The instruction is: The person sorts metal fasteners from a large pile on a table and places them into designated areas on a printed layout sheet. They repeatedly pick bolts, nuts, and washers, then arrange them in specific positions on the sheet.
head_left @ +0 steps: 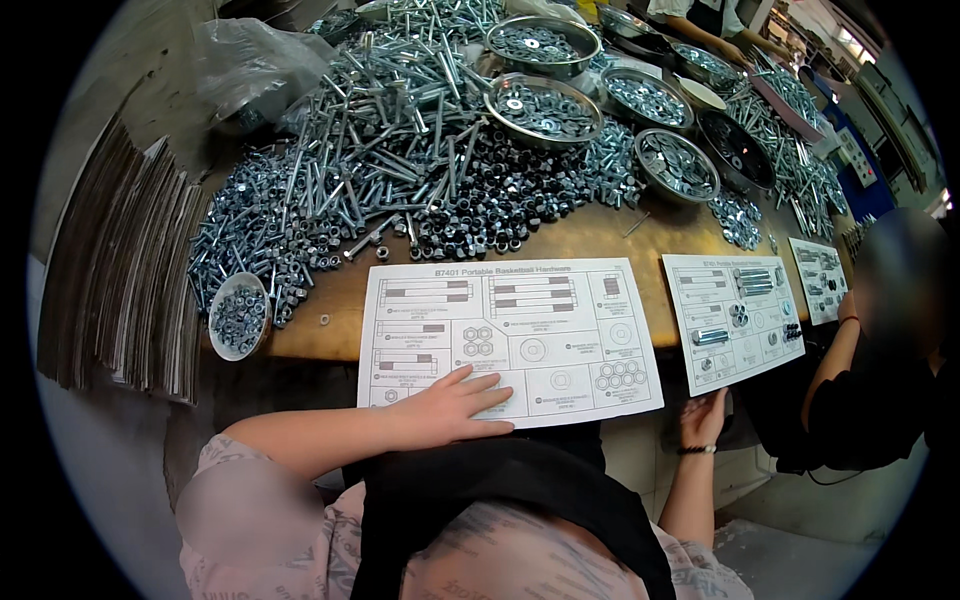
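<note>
My left hand (pixel 452 405) lies flat, fingers apart, on the lower left part of a white printed parts sheet (pixel 560 335) that hangs over the front edge of the wooden table (pixel 600 238). My right hand (pixel 703 415), with a dark band at the wrist, reaches up to the bottom edge of a second parts sheet (pixel 735 320), which has several bolts and nuts laid on it. Whether those fingers grip the paper is unclear.
A big heap of silver bolts (pixel 400 110) and dark nuts (pixel 490 205) covers the table. Metal bowls (pixel 545 108) of washers stand behind; a small bowl (pixel 238 317) sits front left. Cardboard stacks (pixel 120 270) lean at left. A seated person (pixel 880 380) is at right with a third sheet (pixel 820 278).
</note>
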Demonstrator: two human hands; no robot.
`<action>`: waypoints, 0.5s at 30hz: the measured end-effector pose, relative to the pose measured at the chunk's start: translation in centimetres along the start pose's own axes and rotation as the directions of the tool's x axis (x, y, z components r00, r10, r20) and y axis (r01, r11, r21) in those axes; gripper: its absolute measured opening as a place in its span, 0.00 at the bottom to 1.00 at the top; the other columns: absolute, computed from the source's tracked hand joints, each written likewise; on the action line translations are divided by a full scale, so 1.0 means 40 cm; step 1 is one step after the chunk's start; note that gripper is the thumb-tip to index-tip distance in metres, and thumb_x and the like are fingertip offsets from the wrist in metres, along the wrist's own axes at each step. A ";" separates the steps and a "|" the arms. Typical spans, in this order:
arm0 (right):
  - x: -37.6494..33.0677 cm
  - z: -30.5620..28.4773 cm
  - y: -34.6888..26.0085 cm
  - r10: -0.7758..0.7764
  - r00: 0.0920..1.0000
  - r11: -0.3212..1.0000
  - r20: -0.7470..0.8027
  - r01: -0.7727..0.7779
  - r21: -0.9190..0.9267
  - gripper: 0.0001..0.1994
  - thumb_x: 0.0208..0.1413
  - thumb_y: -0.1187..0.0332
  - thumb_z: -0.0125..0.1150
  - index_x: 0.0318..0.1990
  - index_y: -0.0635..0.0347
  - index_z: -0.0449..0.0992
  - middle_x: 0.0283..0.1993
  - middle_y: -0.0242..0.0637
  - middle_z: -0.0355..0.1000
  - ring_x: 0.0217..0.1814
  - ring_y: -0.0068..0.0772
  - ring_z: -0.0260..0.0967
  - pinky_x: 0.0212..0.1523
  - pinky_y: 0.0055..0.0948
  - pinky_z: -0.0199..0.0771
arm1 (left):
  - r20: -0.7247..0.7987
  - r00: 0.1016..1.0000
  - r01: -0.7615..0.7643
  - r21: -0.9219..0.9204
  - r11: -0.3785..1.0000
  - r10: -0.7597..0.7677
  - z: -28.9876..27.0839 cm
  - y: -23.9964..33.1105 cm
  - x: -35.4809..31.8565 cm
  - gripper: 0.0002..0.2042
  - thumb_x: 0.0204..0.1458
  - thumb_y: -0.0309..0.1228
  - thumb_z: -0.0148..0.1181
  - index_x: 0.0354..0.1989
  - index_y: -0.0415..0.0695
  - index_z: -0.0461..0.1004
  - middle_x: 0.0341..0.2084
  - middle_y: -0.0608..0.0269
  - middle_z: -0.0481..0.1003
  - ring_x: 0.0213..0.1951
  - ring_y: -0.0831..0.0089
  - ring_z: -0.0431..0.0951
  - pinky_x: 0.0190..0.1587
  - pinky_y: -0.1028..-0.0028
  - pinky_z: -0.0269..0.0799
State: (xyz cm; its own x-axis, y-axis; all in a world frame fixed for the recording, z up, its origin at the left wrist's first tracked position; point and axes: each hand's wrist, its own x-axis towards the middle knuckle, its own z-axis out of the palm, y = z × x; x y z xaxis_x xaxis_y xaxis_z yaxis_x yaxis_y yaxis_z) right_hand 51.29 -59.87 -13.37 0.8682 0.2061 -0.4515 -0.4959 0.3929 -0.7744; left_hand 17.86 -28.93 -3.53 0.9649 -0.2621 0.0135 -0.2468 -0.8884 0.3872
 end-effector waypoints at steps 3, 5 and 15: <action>-0.109 0.032 0.029 0.214 0.927 0.937 0.308 -0.105 -0.334 0.25 0.58 0.44 0.37 0.41 0.58 0.67 0.25 0.35 0.68 0.23 0.27 0.65 0.22 0.23 0.65 | 0.014 0.999 0.036 -0.045 0.998 -0.036 -0.006 -0.003 -0.023 0.28 0.42 0.26 0.56 0.56 0.59 0.60 0.59 0.52 0.54 0.62 0.53 0.51 0.61 0.52 0.46; -0.159 0.084 0.050 0.263 0.863 0.916 0.432 -0.082 -0.393 0.28 0.58 0.43 0.34 0.45 0.62 0.66 0.29 0.40 0.71 0.25 0.29 0.68 0.24 0.25 0.68 | 0.068 0.996 0.063 -0.077 0.995 -0.058 -0.026 -0.006 -0.021 0.31 0.39 0.27 0.59 0.56 0.59 0.60 0.59 0.52 0.53 0.62 0.54 0.50 0.61 0.51 0.45; -0.215 0.270 0.060 0.254 0.853 0.907 0.456 -0.047 -0.418 0.15 0.58 0.68 0.42 0.50 0.66 0.62 0.34 0.42 0.71 0.27 0.30 0.69 0.25 0.27 0.70 | -0.165 0.962 0.161 -0.293 0.942 -0.216 -0.079 -0.088 -0.047 0.26 0.43 0.32 0.60 0.54 0.44 0.63 0.57 0.49 0.58 0.57 0.54 0.59 0.57 0.60 0.55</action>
State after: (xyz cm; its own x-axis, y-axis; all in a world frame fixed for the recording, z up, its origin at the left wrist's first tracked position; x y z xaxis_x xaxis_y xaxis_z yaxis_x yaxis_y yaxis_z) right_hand 42.83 -51.03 -6.57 0.6228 0.6843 -0.3794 -0.4978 -0.0276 -0.8668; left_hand 17.21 -24.11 -2.01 0.9967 0.0018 0.0817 -0.0508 -0.7691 0.6370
